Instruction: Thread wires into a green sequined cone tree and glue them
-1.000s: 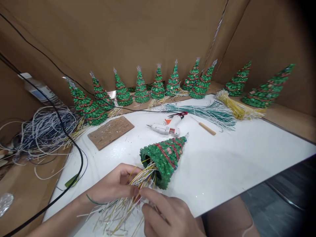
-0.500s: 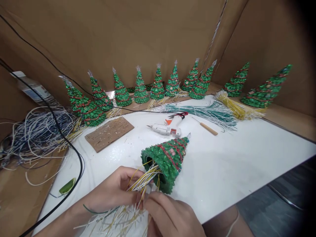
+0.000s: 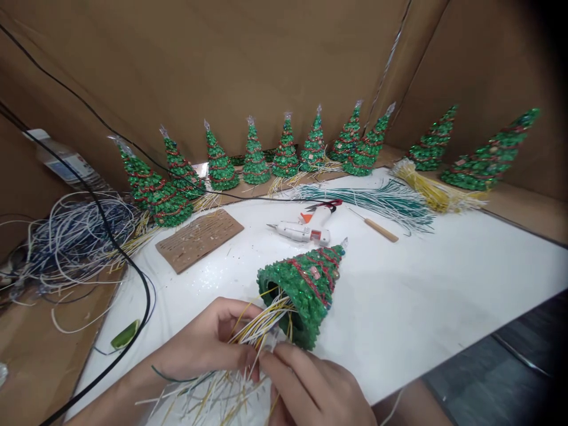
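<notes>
A green miniature Christmas tree (image 3: 306, 284) with red garland lies on its side, its hollow base turned toward me. Out of that base comes a bundle of yellow and white wires (image 3: 261, 322). My left hand (image 3: 217, 337) is closed round the bundle, thumb and fingers pinching it just outside the base. Close against it, my right hand (image 3: 315, 378) has its fingers pressed together at the same wires; what exactly lies between its fingertips is hidden. Loose wire ends fan out below both hands, with one green wire (image 3: 171, 377) among them.
Several decorated trees (image 3: 255, 157) stand along the cardboard wall. A glue gun (image 3: 304, 232), scissors (image 3: 328, 204), a wooden-handled hook tool (image 3: 379, 229), green wires (image 3: 386, 201) and a cardboard piece (image 3: 199, 239) lie on the white board. A black cable (image 3: 144, 296) crosses the left side.
My view has shifted slightly, so the scene sits a little differently in the picture. Both hands stay at the wire bundle, the right fingers moving slightly. The tree keeps its pose.
</notes>
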Motion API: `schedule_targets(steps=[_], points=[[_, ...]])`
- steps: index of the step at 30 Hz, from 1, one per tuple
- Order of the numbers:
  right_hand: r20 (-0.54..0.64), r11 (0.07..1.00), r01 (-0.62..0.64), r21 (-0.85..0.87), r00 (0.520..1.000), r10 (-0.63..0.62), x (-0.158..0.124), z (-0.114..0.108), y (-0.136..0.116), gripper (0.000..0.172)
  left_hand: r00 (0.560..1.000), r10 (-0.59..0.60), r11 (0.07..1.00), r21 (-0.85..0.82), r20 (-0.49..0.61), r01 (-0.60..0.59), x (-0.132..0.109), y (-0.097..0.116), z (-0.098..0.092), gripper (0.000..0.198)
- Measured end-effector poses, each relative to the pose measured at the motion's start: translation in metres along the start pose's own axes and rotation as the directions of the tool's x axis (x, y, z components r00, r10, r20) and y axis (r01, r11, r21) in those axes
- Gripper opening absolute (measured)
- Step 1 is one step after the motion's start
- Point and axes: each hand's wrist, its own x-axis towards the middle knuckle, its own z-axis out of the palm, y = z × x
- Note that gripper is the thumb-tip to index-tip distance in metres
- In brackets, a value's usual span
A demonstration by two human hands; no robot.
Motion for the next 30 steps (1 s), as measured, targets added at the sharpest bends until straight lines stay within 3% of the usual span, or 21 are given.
schedule_targets(steps=[6, 11, 19, 30], points=[[-0.011, 0.999, 0.0, -0.035, 1.0, 0.0, 0.004, 0.0002, 0.0014, 0.034, 0.998, -0.02, 1.0, 0.016, 0.059, 0.019, 0.0008, 0.0052, 0.0033, 0.022], [-0.022, 0.998, 0.012, -0.054, 1.0, -0.014, 0.0022, -0.0002, 0.0009, 0.034, 0.999, -0.025, 0.999, 0.047, 0.038, 0.023, 0.001, 0.004, 0.0021, 0.031], [0.016, 0.996, 0.04, -0.074, 0.999, -0.039, -0.0013, 0.003, 0.0025, 0.032, 0.998, -0.051, 0.996, 0.08, 0.034, 0.048, 0.0008, 0.0021, 0.0026, 0.022], [0.028, 0.994, 0.059, -0.087, 0.998, -0.057, -0.0039, 0.0041, 0.0047, 0.035, 0.998, -0.046, 0.997, 0.069, 0.038, 0.044, 0.0009, 0.0053, 0.0072, 0.023]])
